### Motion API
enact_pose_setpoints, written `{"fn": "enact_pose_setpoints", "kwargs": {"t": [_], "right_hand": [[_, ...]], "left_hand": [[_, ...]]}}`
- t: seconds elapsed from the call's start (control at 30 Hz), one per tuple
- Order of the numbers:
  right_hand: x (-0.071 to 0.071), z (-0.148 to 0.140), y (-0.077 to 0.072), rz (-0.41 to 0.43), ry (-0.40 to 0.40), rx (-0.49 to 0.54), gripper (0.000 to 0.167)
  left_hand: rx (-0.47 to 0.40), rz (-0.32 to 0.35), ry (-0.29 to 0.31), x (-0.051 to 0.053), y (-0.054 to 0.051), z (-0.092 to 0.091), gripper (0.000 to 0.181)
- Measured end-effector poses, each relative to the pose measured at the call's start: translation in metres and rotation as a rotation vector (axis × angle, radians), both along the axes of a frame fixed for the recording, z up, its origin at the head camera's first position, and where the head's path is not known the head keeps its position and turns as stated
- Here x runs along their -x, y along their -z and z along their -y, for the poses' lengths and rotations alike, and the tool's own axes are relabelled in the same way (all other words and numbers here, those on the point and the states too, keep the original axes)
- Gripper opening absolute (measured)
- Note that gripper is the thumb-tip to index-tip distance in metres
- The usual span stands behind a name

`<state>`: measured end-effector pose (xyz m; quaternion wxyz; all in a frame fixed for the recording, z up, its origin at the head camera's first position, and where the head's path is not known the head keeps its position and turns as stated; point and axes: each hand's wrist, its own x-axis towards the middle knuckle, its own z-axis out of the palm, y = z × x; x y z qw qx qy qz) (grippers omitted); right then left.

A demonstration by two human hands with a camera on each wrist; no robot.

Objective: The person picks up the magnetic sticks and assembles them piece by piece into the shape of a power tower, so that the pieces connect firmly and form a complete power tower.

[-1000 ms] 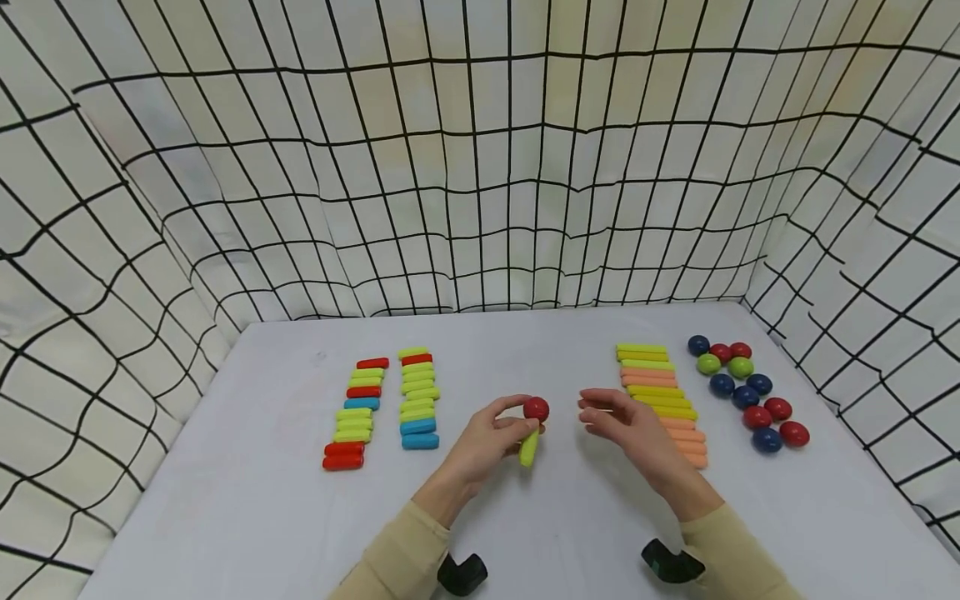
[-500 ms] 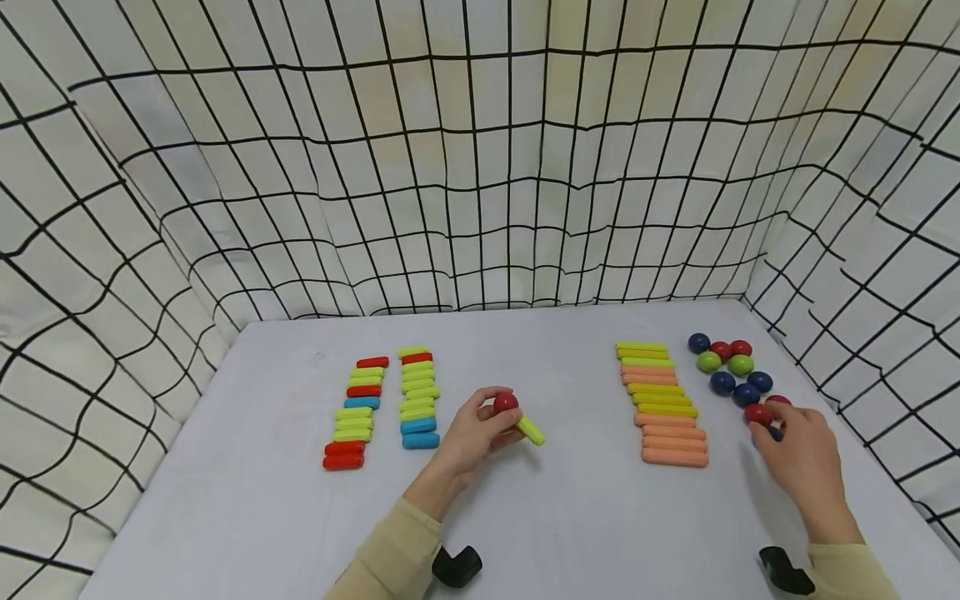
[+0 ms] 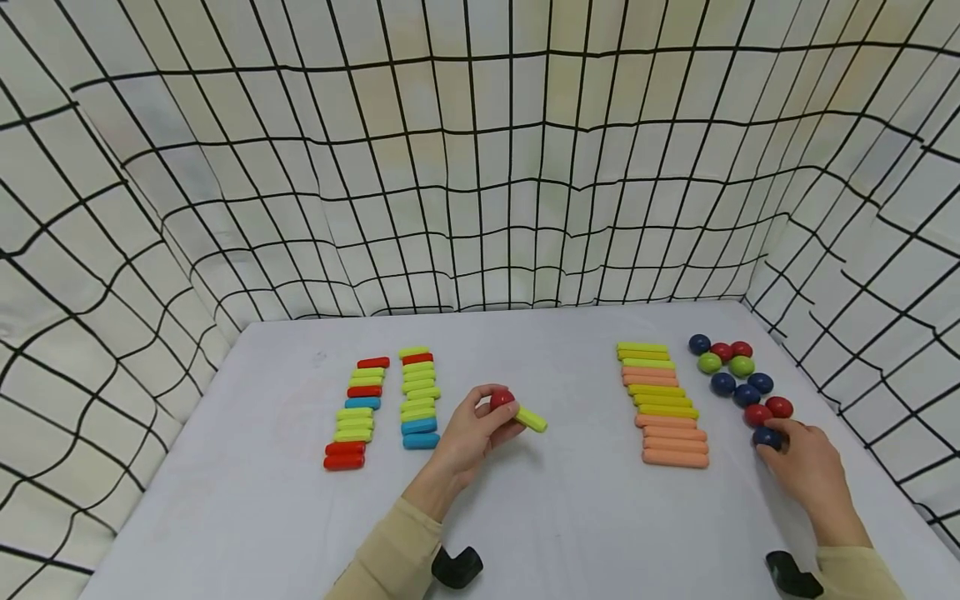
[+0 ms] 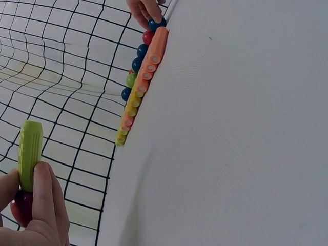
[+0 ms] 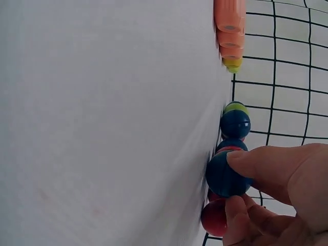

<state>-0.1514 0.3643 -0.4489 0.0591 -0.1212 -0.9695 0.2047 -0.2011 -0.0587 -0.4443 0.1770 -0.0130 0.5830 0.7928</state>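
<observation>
The left hand (image 3: 474,433) holds a red ball (image 3: 502,400) and a light green stick (image 3: 531,418) together above the middle of the table. In the left wrist view the stick (image 4: 31,154) points up out of the fingers, with the red ball (image 4: 21,207) at its lower end. At the right side, the right hand (image 3: 810,467) pinches the nearest dark blue ball (image 3: 767,438) between thumb and fingers. The right wrist view shows the thumb on that blue ball (image 5: 225,174), beside a red ball (image 5: 214,218).
Red, green and blue short sticks (image 3: 353,423) lie in two columns at the left. Yellow and orange longer sticks (image 3: 674,444) form a column right of centre. More balls (image 3: 723,384) lie beyond the right hand. A black grid net (image 3: 510,179) surrounds the table's back and sides.
The right hand has moved from the middle to the balls at the right and taken hold of a blue one. The left hand has shifted slightly left, its green stick turned to point right.
</observation>
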Motion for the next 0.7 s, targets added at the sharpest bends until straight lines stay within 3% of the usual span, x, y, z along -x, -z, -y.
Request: {"fn": "enact_pose_setpoints", "kwargs": {"t": [0.13, 0.23, 0.3, 0.37, 0.47, 0.57, 0.7], "right_hand": [[-0.001, 0.007, -0.005, -0.017, 0.050, 0.012, 0.044], [-0.005, 0.029, -0.012, -0.121, 0.059, 0.030, 0.044], [-0.008, 0.050, -0.019, -0.181, 0.011, 0.078, 0.044], [-0.009, 0.073, -0.027, -0.197, -0.092, 0.160, 0.045], [-0.009, 0.106, -0.037, -0.094, -0.245, 0.417, 0.051], [-0.006, 0.136, -0.038, 0.024, -0.345, 0.666, 0.054], [-0.002, 0.171, -0.032, 0.097, -0.432, 0.845, 0.050]], "left_hand": [[-0.005, 0.003, -0.001, 0.000, -0.001, -0.001, 0.057], [-0.001, 0.000, 0.000, 0.000, -0.001, -0.002, 0.060], [0.000, -0.006, 0.002, 0.000, 0.000, -0.003, 0.062], [0.005, -0.017, 0.005, -0.001, 0.000, -0.003, 0.063], [0.004, -0.027, 0.011, -0.002, 0.000, -0.004, 0.064], [0.001, -0.024, 0.016, -0.003, -0.001, -0.005, 0.065], [0.016, -0.022, 0.026, -0.005, -0.001, -0.007, 0.066]]}}
